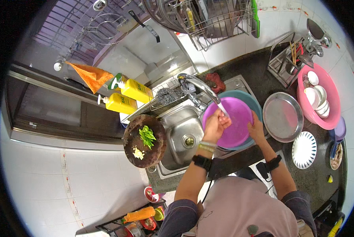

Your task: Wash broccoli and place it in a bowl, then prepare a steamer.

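Water runs from the chrome faucet [199, 81] onto my left hand [218, 124], whose fingers are curled over the inside of a purple plastic basin [236, 118]. Whether they hold anything cannot be told. My right hand [256, 127] grips the basin's right rim. Beneath the purple basin sits a larger teal basin [255, 103] over the right sink bowl. The stainless steel left sink bowl [177, 133] lies beside it. A round wooden chopping board [132, 133], bearing cut green peppers [147, 137] and chopped garlic [138, 153], rests across the sink's left edge.
To the right stand a round metal tray [283, 117], a white plate with blue marks [304, 150] and a pink basin [335, 97] of bowls. A utensil rack [280, 68] stands behind. Yellow Axe bottles [121, 103] and steel wool [166, 95] are at the back left.
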A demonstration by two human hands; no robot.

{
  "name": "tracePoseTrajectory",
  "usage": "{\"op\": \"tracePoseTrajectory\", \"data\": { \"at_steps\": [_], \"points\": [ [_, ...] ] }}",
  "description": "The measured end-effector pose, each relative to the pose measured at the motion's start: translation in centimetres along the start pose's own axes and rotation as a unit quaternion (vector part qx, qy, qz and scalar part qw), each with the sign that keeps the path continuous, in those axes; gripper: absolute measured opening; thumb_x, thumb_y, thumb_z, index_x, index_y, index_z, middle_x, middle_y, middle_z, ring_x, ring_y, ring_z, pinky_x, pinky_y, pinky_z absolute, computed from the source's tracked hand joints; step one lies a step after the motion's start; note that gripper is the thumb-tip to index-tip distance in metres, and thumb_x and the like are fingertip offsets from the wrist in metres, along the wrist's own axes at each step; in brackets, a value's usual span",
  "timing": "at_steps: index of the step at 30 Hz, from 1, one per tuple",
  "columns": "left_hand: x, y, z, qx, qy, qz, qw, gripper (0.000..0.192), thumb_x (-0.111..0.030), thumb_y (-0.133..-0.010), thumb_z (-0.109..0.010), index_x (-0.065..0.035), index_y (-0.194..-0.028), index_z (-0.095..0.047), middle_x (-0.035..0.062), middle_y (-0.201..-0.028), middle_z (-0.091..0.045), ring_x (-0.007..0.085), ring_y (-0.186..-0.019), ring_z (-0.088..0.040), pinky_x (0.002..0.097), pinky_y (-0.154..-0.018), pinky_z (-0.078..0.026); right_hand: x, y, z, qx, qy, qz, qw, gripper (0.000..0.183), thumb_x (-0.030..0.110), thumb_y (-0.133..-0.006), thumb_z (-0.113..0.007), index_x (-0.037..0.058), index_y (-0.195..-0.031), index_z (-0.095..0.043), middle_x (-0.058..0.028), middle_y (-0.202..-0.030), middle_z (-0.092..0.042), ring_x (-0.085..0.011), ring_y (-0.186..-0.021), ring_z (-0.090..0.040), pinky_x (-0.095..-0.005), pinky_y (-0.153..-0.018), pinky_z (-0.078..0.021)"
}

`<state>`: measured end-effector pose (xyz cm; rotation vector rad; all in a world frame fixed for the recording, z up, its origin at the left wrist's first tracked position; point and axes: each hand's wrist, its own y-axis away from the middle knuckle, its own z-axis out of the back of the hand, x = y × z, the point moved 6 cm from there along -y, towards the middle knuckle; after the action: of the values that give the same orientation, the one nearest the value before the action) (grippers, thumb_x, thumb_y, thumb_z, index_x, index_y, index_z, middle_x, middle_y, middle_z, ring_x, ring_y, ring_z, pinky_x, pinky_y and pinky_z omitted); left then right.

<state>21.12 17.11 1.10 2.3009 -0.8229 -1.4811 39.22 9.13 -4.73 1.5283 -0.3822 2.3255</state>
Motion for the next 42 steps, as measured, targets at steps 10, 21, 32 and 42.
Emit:
{"op": "tracePoseTrajectory", "data": {
  "at_steps": [10,21,32,42],
  "points": [
    [3.2,-6.0,-2.5,0.204,0.302,0.179,0.914,0.011,-0.020,-0.083,-0.053,-0.0153,-0.073,-0.053,-0.0024,-0.060,-0.043,0.0102,-0.045,-0.033,0.0205,-0.033,-0.023,-0.2,2.6,1.0,0.003,0.051,0.072,0.996,0.055,0.006,-0.075,-0.051,0.0032,-0.128,-0.036,-0.0260,-0.099,-0.056,-0.0386,-0.088,-0.057,-0.0393,-0.075,-0.0452],
    [-0.4,-3.7,-2.9,0.129,0.067,-0.001,0.989,0.013,-0.021,-0.087,-0.053,-0.0085,-0.086,-0.051,-0.0022,-0.056,-0.038,0.0078,-0.047,-0.035,0.0192,-0.037,-0.025,0.3,1.8,3.1,0.032,0.025,0.038,0.998,0.057,0.007,-0.078,-0.049,0.0061,-0.131,-0.029,-0.0262,-0.072,-0.055,-0.0403,-0.062,-0.055,-0.0443,-0.055,-0.0425],
    [-1.1,-3.3,-4.3,0.139,0.022,0.028,0.990,0.026,-0.028,-0.090,-0.048,-0.0106,-0.071,-0.047,-0.0012,-0.054,-0.035,0.0096,-0.045,-0.032,0.0217,-0.040,-0.030,-1.2,0.2,4.0,-0.062,-0.011,0.015,0.998,0.048,0.004,-0.076,-0.046,0.0035,-0.123,-0.035,-0.0259,-0.068,-0.053,-0.0394,-0.061,-0.055,-0.0435,-0.054,-0.0428],
    [-2.4,-2.7,-5.2,0.137,-0.065,-0.070,0.986,0.022,-0.020,-0.085,-0.059,-0.0038,-0.099,-0.053,0.0020,-0.081,-0.057,0.0106,-0.064,-0.053,0.0228,-0.057,-0.048,-0.5,1.1,2.5,-0.017,-0.018,-0.034,0.999,0.057,0.007,-0.076,-0.050,0.0065,-0.129,-0.028,-0.0248,-0.064,-0.053,-0.0396,-0.058,-0.055,-0.0462,-0.052,-0.0416]
  ]
}}
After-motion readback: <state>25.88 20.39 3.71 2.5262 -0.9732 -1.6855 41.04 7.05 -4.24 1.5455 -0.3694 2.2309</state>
